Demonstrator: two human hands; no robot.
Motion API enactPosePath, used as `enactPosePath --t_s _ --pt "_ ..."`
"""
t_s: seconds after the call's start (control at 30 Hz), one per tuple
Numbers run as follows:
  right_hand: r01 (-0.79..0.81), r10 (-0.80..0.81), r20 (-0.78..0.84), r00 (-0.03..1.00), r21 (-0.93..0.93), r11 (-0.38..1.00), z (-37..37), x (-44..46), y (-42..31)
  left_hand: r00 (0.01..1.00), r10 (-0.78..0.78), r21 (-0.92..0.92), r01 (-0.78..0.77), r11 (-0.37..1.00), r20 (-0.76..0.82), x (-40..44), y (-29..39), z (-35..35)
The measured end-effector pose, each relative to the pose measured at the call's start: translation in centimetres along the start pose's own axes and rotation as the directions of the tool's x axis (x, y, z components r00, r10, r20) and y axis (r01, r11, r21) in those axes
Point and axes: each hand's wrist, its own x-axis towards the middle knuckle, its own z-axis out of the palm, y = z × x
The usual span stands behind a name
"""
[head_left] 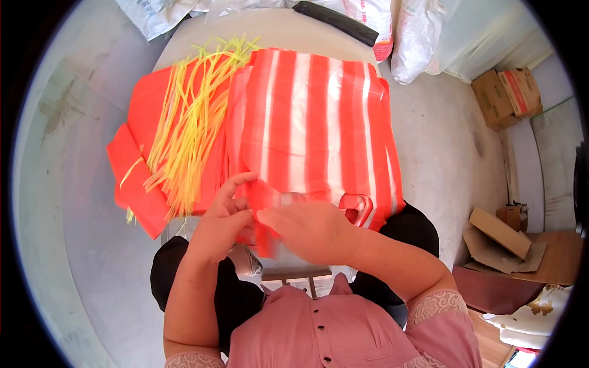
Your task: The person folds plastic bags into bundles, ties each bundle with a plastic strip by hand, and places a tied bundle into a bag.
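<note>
A stack of red-and-white striped plastic bags (300, 116) lies flat on the low table in front of me. At its near left corner, my right hand (313, 230) pinches a loose red flap of a bag, which is smeared by motion. My left hand (224, 218) is just left of that flap, fingers apart and partly bent, the index finger stretched toward the bag edge. Whether the left fingertips touch the plastic I cannot tell. Left of the stack, yellow plastic strips (190, 135) are strewn over red folded bags (147, 98).
A folded red bundle (138, 181) with a yellow tie juts over the table's left edge. A black roll (334, 23) rests at the table's far edge (245, 24). White sacks (417, 43) stand behind. Cardboard boxes (506, 98) and an opened carton (503, 242) are at the right.
</note>
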Motion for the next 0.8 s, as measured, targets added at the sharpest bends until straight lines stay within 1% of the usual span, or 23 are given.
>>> enactPosePath --t_s 0.13,0.23,0.33,0.4,0.5,0.53,0.57,0.6,0.63,0.67,0.7,0.73,0.77,0.8 --pt "0.082 -0.084 -0.047 0.995 -0.042 0.996 0.3 -0.2 0.1 0.999 -0.044 -0.104 0.046 0.994 0.019 -0.3 -0.1 0.3" --pt "0.067 -0.060 -0.089 0.994 0.079 0.995 -0.1 0.0 -0.6 0.997 -0.051 -0.185 0.060 0.981 0.053 -0.5 -0.1 0.5" --pt "0.075 -0.063 -0.115 0.991 0.099 0.992 -0.4 0.0 -0.9 0.998 -0.051 -0.223 0.059 0.973 0.040 -0.6 0.1 0.6" --pt "0.071 -0.067 -0.114 0.991 0.028 0.997 -0.4 0.1 -1.0 0.998 -0.048 -0.247 0.054 0.968 0.028 -0.6 0.1 0.7" --pt "0.077 -0.081 -0.100 0.992 -0.037 0.996 -0.3 -0.2 -0.7 0.998 -0.027 -0.131 0.033 0.991 0.054 -0.7 0.4 0.2" --pt "0.082 -0.087 -0.093 0.992 -0.052 0.995 -0.3 -0.3 -0.5 0.999 0.048 0.018 -0.048 0.999 0.010 -0.5 0.0 -0.4" --pt "0.106 -0.110 -0.091 0.990 -0.045 0.993 -0.4 -0.3 -0.4 0.991 0.129 0.170 -0.124 0.978 -0.022 -0.1 -0.8 -1.2" --pt "0.129 -0.132 -0.089 0.987 -0.038 0.991 -0.4 -0.2 -0.2 0.976 0.213 0.320 -0.189 0.928 -0.041 0.1 -0.8 -1.3" --pt "0.153 -0.155 -0.087 0.984 -0.031 0.988 -0.5 -0.1 -0.1 0.938 0.339 0.518 -0.260 0.815 -0.063 0.2 -0.7 -1.1" --pt "0.167 -0.174 -0.092 0.980 -0.081 0.983 -0.6 0.1 -0.2 0.885 0.462 0.691 -0.299 0.658 -0.057 0.4 -0.5 -0.5" --pt "0.180 -0.193 -0.095 0.977 -0.130 0.975 -0.7 0.4 -0.4 0.819 0.573 0.831 -0.303 0.466 -0.023 0.6 -0.2 -0.2" --pt "0.192 -0.212 -0.097 0.972 -0.178 0.965 -0.9 0.6 -0.6 0.768 0.637 0.861 -0.369 0.350 0.070 1.1 -0.1 -0.2" --pt "0.177 -0.189 -0.068 0.980 -0.155 0.972 -1.2 0.8 -0.7 0.708 0.686 0.875 -0.427 0.227 0.167 1.7 0.0 -0.3" --pt "0.161 -0.167 -0.037 0.985 -0.132 0.978 -1.6 0.9 -0.7 0.689 0.688 0.867 -0.466 0.177 0.230 2.3 0.0 -0.5"
